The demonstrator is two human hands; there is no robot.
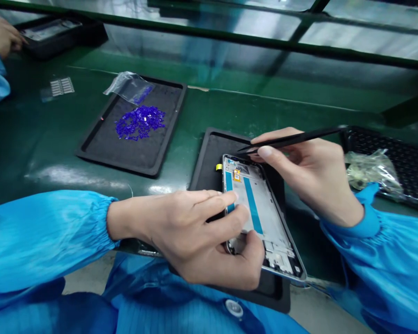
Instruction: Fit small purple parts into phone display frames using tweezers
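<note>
My left hand [209, 236] grips the lower left edge of a phone frame [268, 213], thumb and fingers lying over its inner face. The frame is silvery inside, with two blue strips and a small orange flex piece [237, 175] near its top. A yellow tab [218, 167] sticks out at its upper left. Black tweezers [292, 140] are pinched in my right hand [303, 171], their tips over the frame's top edge. Whether the tips hold anything is too small to tell. Beneath the frame lies a black tray [209, 144].
Left of centre, another black tray [101, 148] carries a heap of small purple pieces [141, 121] and a clear plastic bag [128, 88]. A bag of parts [372, 174] lies on a black ridged tray [414, 162] at right. At far left is another person's hand [2, 35].
</note>
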